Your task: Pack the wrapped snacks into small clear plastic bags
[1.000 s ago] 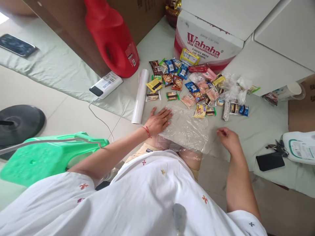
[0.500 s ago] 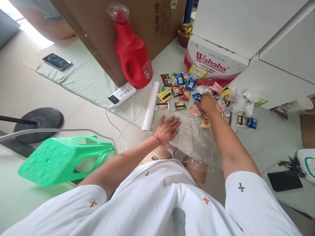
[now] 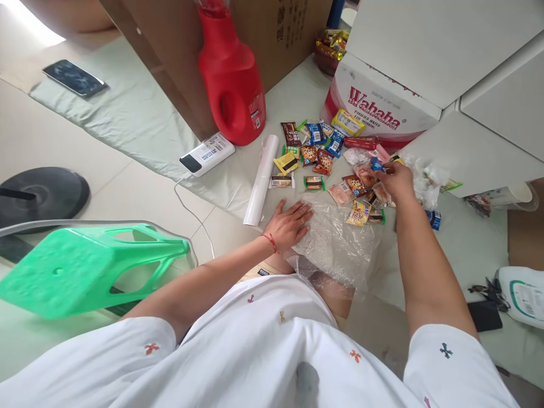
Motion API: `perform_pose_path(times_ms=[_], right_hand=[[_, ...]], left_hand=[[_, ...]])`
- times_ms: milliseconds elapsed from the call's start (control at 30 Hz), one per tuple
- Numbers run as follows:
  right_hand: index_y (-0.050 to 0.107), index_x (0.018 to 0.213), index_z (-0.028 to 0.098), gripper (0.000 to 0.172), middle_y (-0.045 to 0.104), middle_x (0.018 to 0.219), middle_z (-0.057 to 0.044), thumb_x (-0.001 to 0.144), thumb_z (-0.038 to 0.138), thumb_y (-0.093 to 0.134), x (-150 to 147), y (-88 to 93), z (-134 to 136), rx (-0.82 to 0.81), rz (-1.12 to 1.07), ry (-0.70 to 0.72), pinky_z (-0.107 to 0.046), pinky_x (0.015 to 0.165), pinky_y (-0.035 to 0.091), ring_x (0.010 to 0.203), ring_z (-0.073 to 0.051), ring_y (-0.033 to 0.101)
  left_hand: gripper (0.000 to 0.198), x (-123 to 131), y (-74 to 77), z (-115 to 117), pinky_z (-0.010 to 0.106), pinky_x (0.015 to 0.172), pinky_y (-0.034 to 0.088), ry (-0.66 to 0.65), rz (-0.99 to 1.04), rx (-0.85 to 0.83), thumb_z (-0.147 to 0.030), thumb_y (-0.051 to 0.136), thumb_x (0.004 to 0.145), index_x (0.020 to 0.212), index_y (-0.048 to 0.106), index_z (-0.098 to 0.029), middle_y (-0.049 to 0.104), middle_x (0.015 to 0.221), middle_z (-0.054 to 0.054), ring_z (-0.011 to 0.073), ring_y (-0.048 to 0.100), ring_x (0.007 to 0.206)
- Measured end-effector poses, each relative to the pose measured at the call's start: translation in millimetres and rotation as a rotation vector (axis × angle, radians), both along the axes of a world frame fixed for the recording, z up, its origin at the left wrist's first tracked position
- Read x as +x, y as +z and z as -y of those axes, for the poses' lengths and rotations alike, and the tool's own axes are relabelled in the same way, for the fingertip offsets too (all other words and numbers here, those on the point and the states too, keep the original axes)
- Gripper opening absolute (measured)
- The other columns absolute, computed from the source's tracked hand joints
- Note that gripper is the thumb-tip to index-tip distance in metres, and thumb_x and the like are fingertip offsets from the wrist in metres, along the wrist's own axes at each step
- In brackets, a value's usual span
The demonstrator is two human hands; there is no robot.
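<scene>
My left hand [image 3: 291, 222] lies flat with fingers spread on the left edge of a clear plastic sheet [image 3: 338, 243] spread on the floor cloth. My right hand [image 3: 395, 178] reaches over a scatter of small wrapped snacks [image 3: 317, 158] beyond the sheet, its fingers curled around a blue-wrapped snack [image 3: 376, 165] at the right of the pile. A yellow snack packet [image 3: 359, 214] rests on the sheet's far edge. A white roll of film [image 3: 260, 178] lies left of the snacks.
A red detergent jug [image 3: 232, 79] stands against a brown carton. A Wahaha box [image 3: 374, 110] sits behind the snacks. A white power bank [image 3: 207, 154], a green stool [image 3: 85, 266], a phone [image 3: 74, 78] and a black fan base [image 3: 40, 192] lie to the left. A black wallet [image 3: 484, 316] lies at the right.
My right hand went from beside the sheet out to the snack pile, then shifted right and closed on a blue packet. My left hand stayed flat on the sheet.
</scene>
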State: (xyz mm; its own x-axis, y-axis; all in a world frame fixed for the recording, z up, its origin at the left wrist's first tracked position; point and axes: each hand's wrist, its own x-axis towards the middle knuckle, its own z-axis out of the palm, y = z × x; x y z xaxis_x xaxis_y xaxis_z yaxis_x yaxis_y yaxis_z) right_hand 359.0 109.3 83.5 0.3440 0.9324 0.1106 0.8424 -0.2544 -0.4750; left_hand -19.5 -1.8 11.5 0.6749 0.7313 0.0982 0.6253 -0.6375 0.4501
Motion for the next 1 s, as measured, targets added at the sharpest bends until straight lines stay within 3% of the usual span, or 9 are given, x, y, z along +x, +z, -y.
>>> perform_pose_path(times_ms=[133,233,433,567,667,733,800,900,1000], right_hand=[[0.067,0.13,0.009,0.072,0.068,0.126,-0.028,0.078,0.058,0.077,-32.4,-4.3,-17.5,-0.313,0.359,0.004,-0.048,0.093,0.053,0.111,-0.038,0.067],[0.07,0.123,0.005,0.074,0.069,0.122,-0.032,0.08,0.064,0.074,-45.1,-4.0,-35.2,-0.413,0.437,0.024,-0.048,0.092,0.053,0.112,-0.041,0.068],[0.075,0.11,0.007,0.061,0.075,0.102,-0.027,0.08,0.059,0.074,-42.4,1.1,-48.7,-0.57,0.417,0.037,-0.042,0.085,0.056,0.099,-0.037,0.073],[0.075,0.104,0.01,0.052,0.074,0.092,-0.019,0.077,0.054,0.076,-44.3,9.2,-38.8,-0.551,0.305,-0.039,-0.039,0.079,0.055,0.09,-0.033,0.07],[0.074,0.102,0.013,0.043,0.071,0.086,-0.01,0.077,0.048,0.074,-40.8,28.9,-16.0,-0.316,0.11,-0.099,-0.034,0.072,0.053,0.08,-0.025,0.066],[0.072,0.1,0.015,0.038,0.067,0.082,-0.005,0.075,0.045,0.074,-37.3,47.8,9.9,-0.13,-0.042,-0.121,-0.03,0.066,0.049,0.072,-0.02,0.06],[0.071,0.1,0.017,0.039,0.064,0.078,-0.001,0.074,0.045,0.075,-38.3,65.3,43.0,-0.043,-0.201,-0.097,-0.028,0.061,0.046,0.066,-0.016,0.054],[0.071,0.101,0.019,0.041,0.065,0.078,0.001,0.071,0.047,0.078,-57.1,72.6,96.0,-0.152,-0.354,0.084,-0.027,0.062,0.046,0.065,-0.015,0.053],[0.07,0.098,0.019,0.039,0.067,0.079,0.001,0.073,0.049,0.076,-95.1,47.7,133.7,-0.352,-0.35,0.273,-0.026,0.063,0.045,0.068,-0.016,0.056]], left_hand=[[0.054,0.4,-0.6,-0.2,0.066,0.13,0.003,0.005,-0.005,0.005,-0.044,0.038,0.107,0.157,0.049,-0.028,0.043,0.166,0.009,0.0292,0.037,0.157],[0.053,0.6,-1.1,0.0,0.065,0.13,0.003,0.006,-0.002,0.024,-0.044,0.038,0.107,0.157,0.048,-0.027,0.044,0.166,0.008,0.0284,0.038,0.156],[0.053,0.8,-2.2,0.6,0.064,0.131,0.005,0.011,-0.017,0.052,-0.044,0.038,0.107,0.156,0.05,-0.027,0.045,0.165,0.006,0.0273,0.038,0.156],[0.053,1.1,-2.5,0.5,0.064,0.131,0.005,0.013,-0.012,0.06,-0.044,0.038,0.107,0.156,0.05,-0.028,0.045,0.165,0.006,0.0272,0.039,0.156],[0.052,1.6,-2.1,0.5,0.064,0.131,0.005,0.014,-0.006,0.052,-0.044,0.038,0.107,0.155,0.05,-0.028,0.045,0.165,0.006,0.0275,0.039,0.155],[0.052,1.9,-2.3,0.6,0.064,0.131,0.005,0.01,0.003,0.046,-0.044,0.038,0.107,0.155,0.05,-0.028,0.045,0.165,0.006,0.0278,0.039,0.156],[0.052,2.0,-3.1,0.7,0.065,0.131,0.005,0.005,0.015,0.045,-0.043,0.038,0.107,0.155,0.05,-0.027,0.044,0.165,0.007,0.0281,0.038,0.156],[0.053,1.5,-5.0,0.8,0.067,0.13,0.004,0.002,0.028,0.047,-0.043,0.037,0.108,0.156,0.049,-0.026,0.044,0.166,0.008,0.0288,0.038,0.156],[0.053,1.0,-5.9,0.6,0.069,0.129,0.005,-0.002,0.029,0.046,-0.043,0.036,0.108,0.157,0.048,-0.025,0.043,0.166,0.009,0.0292,0.037,0.156]])
